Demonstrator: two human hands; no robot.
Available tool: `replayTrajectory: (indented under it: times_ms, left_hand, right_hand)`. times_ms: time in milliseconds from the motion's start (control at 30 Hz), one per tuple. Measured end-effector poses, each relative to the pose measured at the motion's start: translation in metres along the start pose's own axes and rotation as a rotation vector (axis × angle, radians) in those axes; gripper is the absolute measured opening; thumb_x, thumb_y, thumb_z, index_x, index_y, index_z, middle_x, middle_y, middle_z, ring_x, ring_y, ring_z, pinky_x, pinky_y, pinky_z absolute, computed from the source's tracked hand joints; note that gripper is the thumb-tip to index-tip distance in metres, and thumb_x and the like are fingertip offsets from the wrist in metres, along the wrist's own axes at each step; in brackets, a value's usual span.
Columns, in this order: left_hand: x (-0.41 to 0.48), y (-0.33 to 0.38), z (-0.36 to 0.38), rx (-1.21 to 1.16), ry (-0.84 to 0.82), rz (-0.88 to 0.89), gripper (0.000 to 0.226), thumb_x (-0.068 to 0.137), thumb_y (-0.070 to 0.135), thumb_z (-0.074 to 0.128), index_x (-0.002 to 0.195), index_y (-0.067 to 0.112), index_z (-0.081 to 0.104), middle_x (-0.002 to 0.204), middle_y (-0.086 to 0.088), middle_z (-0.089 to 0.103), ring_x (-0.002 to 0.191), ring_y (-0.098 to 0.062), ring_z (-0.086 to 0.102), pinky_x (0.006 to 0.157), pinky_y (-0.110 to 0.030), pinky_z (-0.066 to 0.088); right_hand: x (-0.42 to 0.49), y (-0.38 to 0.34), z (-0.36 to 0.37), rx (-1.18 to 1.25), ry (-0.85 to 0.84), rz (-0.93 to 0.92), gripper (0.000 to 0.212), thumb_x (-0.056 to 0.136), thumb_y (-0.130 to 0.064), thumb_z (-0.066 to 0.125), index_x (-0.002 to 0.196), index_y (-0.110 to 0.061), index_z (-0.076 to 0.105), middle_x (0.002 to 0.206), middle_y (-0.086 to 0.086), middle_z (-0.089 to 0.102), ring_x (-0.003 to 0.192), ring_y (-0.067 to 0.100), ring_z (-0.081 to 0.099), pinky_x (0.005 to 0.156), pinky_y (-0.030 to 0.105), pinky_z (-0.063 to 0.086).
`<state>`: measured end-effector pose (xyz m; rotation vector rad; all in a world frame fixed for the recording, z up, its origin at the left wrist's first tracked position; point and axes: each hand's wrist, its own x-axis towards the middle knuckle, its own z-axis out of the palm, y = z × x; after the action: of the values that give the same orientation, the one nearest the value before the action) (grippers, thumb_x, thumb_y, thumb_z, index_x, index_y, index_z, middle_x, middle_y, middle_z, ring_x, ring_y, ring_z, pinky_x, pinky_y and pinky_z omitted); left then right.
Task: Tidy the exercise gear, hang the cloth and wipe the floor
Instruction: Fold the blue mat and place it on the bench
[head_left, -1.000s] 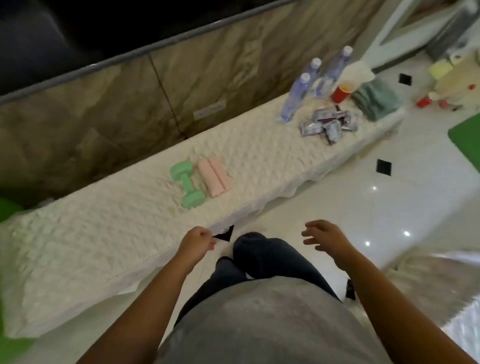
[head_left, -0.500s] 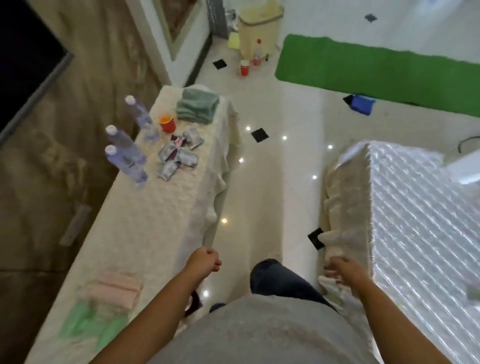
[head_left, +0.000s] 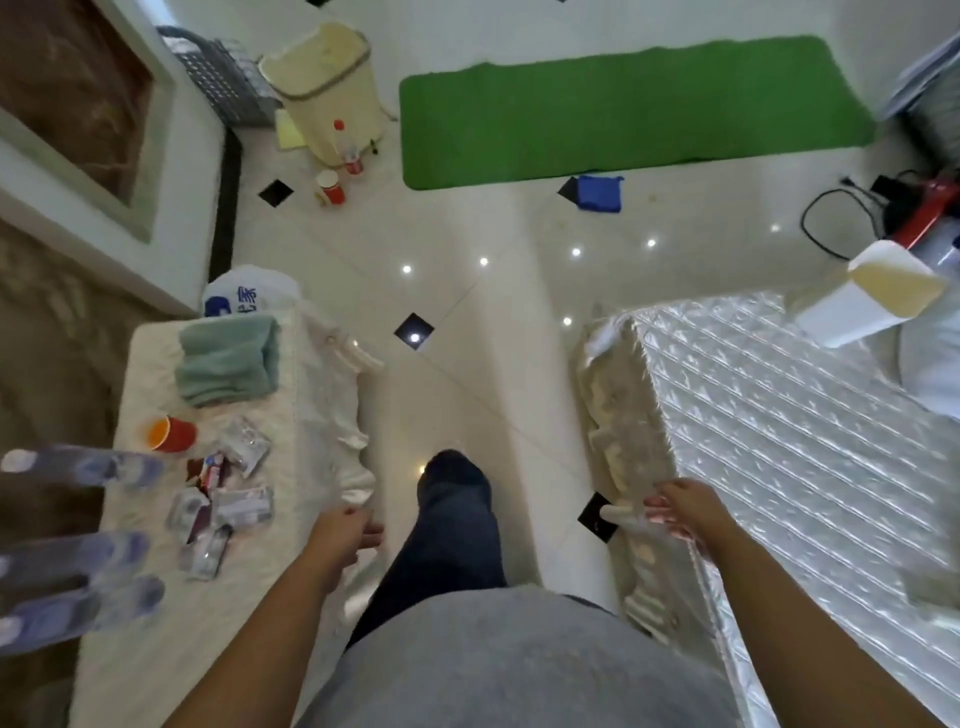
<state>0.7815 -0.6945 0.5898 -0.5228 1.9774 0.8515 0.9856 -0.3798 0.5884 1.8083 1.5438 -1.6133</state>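
Note:
A long green exercise mat lies flat on the white floor at the far end. A small blue cloth sits on the floor at the mat's near edge. On the white-covered bench to my left rests a folded pale green towel. My left hand hangs beside the bench's edge, fingers loosely curled and holding nothing. My right hand has its fingers spread against the edge of the silver quilted bed. My dark trouser leg steps into the aisle between them.
The bench also carries a red cup, several small packets and blurred water bottles. A cream bin, a bottle and a red cup stand on the far floor. A black cable and a red appliance lie at right. A white box sits on the bed.
The view has swung right, from the bench and wall to the aisle, and moved forward. The green dumbbell and pink items have left view. My right hand has come to the bed's edge.

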Motion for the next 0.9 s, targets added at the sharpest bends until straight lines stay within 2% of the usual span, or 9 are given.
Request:
replayTrajectory:
  times_ms: [133, 233, 333, 433, 533, 633, 733, 833, 900]
  left_hand:
    - [0.051, 0.079, -0.01, -0.032, -0.032, -0.032, 0.017, 0.095, 0.011, 0.039, 0.101, 0.004, 0.053, 0.098, -0.013, 0.059, 0.081, -0.023, 0.058, 0.069, -0.03, 0.035]
    - [0.093, 0.164, -0.021, 0.076, -0.056, -0.02, 0.015, 0.094, 0.009, 0.039, 0.098, 0.002, 0.052, 0.081, -0.01, 0.058, 0.066, -0.016, 0.054, 0.056, -0.026, 0.033]
    - [0.127, 0.255, -0.024, 0.225, -0.09, 0.081, 0.015, 0.094, 0.005, 0.039, 0.088, -0.002, 0.052, 0.072, -0.011, 0.053, 0.064, -0.019, 0.05, 0.051, -0.023, 0.042]
    - [0.157, 0.338, -0.017, 0.424, -0.056, 0.168, 0.019, 0.091, 0.0, 0.04, 0.081, -0.003, 0.056, 0.085, -0.02, 0.06, 0.075, -0.025, 0.052, 0.067, -0.029, 0.042]
    - [0.178, 0.414, 0.01, 0.591, -0.039, 0.258, 0.023, 0.09, 0.008, 0.043, 0.101, -0.005, 0.059, 0.106, -0.022, 0.064, 0.095, -0.032, 0.06, 0.085, -0.035, 0.046]
    - [0.194, 0.481, 0.052, 0.487, -0.153, 0.265, 0.022, 0.091, 0.006, 0.043, 0.101, -0.008, 0.057, 0.096, -0.023, 0.065, 0.085, -0.031, 0.061, 0.088, -0.042, 0.049]
    - [0.207, 0.543, 0.089, 0.34, -0.202, 0.195, 0.027, 0.094, 0.01, 0.042, 0.113, -0.005, 0.052, 0.089, -0.013, 0.062, 0.071, -0.019, 0.058, 0.067, -0.032, 0.046]
    - [0.214, 0.605, 0.111, 0.298, -0.203, 0.156, 0.027, 0.095, 0.013, 0.04, 0.116, 0.0, 0.051, 0.097, -0.012, 0.061, 0.076, -0.017, 0.058, 0.067, -0.029, 0.04]
    - [0.225, 0.643, 0.121, 0.239, -0.18, 0.133, 0.028, 0.096, 0.014, 0.039, 0.117, 0.001, 0.05, 0.101, -0.012, 0.061, 0.083, -0.02, 0.059, 0.071, -0.031, 0.041]
  right_hand:
    - [0.031, -0.078, 0.011, 0.029, 0.034, -0.017, 0.011, 0.093, -0.004, 0.044, 0.095, -0.005, 0.054, 0.08, 0.015, 0.059, 0.06, 0.02, 0.052, 0.054, 0.023, 0.032]
    - [0.052, -0.147, 0.013, 0.032, 0.072, 0.001, 0.013, 0.093, -0.004, 0.044, 0.102, -0.004, 0.053, 0.083, 0.016, 0.059, 0.061, 0.021, 0.052, 0.055, 0.024, 0.033]
    - [0.075, -0.212, 0.004, 0.083, 0.11, -0.007, 0.016, 0.094, -0.007, 0.044, 0.107, -0.004, 0.054, 0.084, 0.015, 0.063, 0.066, 0.024, 0.055, 0.058, 0.026, 0.037]
    - [0.097, -0.262, -0.009, 0.135, 0.16, 0.013, 0.013, 0.093, -0.006, 0.044, 0.102, -0.004, 0.053, 0.085, 0.015, 0.061, 0.067, 0.024, 0.054, 0.057, 0.027, 0.035]
    - [0.123, -0.296, -0.022, 0.23, 0.185, 0.053, 0.01, 0.094, -0.008, 0.045, 0.098, -0.005, 0.053, 0.093, 0.017, 0.06, 0.068, 0.024, 0.054, 0.058, 0.027, 0.036]
    - [0.163, -0.323, -0.036, 0.285, 0.172, 0.139, 0.01, 0.094, -0.01, 0.046, 0.09, -0.007, 0.054, 0.098, 0.019, 0.061, 0.08, 0.028, 0.056, 0.067, 0.032, 0.039]
    - [0.213, -0.361, -0.056, 0.295, 0.167, 0.167, 0.012, 0.094, -0.011, 0.045, 0.099, -0.005, 0.054, 0.101, 0.019, 0.061, 0.076, 0.027, 0.056, 0.071, 0.034, 0.038]
    - [0.264, -0.418, -0.081, 0.219, 0.132, 0.2, 0.017, 0.094, -0.01, 0.043, 0.104, -0.002, 0.055, 0.099, 0.019, 0.06, 0.071, 0.025, 0.055, 0.063, 0.03, 0.037]
    - [0.295, -0.465, -0.093, 0.17, 0.085, 0.173, 0.015, 0.095, -0.01, 0.043, 0.092, -0.003, 0.056, 0.102, 0.02, 0.06, 0.07, 0.025, 0.054, 0.061, 0.028, 0.036]
